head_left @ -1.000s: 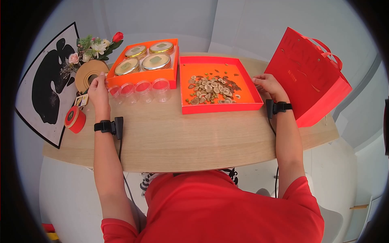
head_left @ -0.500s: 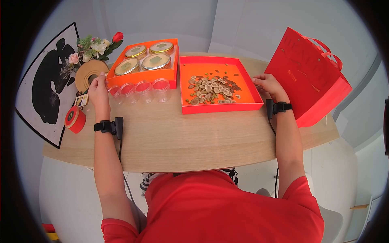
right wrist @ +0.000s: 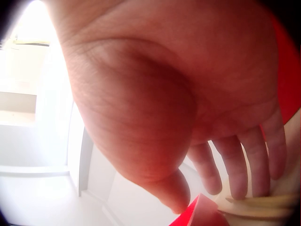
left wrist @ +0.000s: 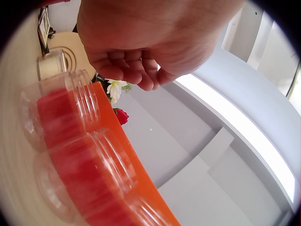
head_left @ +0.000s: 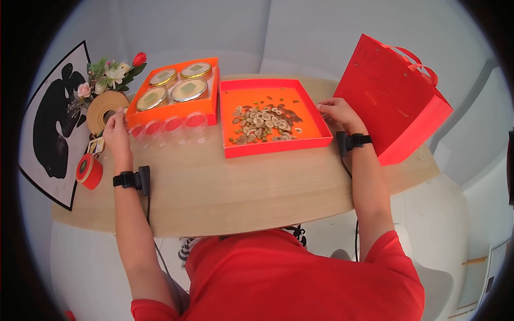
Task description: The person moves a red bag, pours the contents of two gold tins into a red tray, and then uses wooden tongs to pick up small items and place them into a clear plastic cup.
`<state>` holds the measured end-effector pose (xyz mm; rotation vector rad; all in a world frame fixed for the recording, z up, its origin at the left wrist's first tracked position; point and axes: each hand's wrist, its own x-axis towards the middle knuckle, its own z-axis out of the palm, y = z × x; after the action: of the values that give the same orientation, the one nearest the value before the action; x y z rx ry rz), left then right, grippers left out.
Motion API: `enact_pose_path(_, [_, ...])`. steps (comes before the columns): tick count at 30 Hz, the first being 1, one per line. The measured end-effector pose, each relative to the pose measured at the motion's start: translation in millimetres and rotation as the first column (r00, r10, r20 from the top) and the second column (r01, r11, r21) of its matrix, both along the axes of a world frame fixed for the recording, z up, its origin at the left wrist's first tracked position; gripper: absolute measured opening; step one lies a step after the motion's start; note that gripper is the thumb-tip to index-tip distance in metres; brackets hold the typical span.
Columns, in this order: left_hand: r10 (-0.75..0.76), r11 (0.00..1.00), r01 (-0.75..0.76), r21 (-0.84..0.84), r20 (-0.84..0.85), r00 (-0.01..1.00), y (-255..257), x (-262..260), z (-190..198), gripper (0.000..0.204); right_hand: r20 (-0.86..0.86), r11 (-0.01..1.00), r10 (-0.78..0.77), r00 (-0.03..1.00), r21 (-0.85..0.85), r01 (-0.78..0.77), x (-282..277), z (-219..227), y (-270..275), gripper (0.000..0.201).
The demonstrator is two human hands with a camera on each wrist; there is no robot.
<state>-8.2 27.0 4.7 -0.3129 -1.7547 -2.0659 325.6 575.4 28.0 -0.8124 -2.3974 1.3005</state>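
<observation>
My left hand (head_left: 116,134) is near the front left corner of the orange box (head_left: 215,90), its fingers loosely curled in the left wrist view with nothing visible in them. Several small clear jars (head_left: 174,131) stand in a row along that box's front. Inside it sit several round containers with gold-rimmed lids (head_left: 189,90). My right hand (head_left: 344,115) is at the right side of a shallow red tray (head_left: 278,147). In the right wrist view its fingers hang relaxed, with a red corner (right wrist: 200,212) near the thumb. A heap of dried brown slices (head_left: 262,120) and small green balls lies in the tray.
A large red paper bag (head_left: 385,101) stands just right of my right hand. To the left are artificial flowers (head_left: 110,77), a tan ring-shaped object (head_left: 99,112), a small red round box (head_left: 90,171) and a black-and-white panel (head_left: 53,128). The wooden table (head_left: 230,192) ends in a curved front edge.
The head view has shifted, so the table and its things appear farther left and most of them slightly lower. Both hands keep their places beside the box and the tray.
</observation>
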Motion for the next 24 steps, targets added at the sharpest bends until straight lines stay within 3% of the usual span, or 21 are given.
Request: enact_pose_path(24, [-0.049,0.998,0.049,-0.039,-0.007,0.999,-11,-26,-16,0.032,-0.02,0.999,0.006,1.0,-0.035,-0.007,-2,-4,2,0.04])
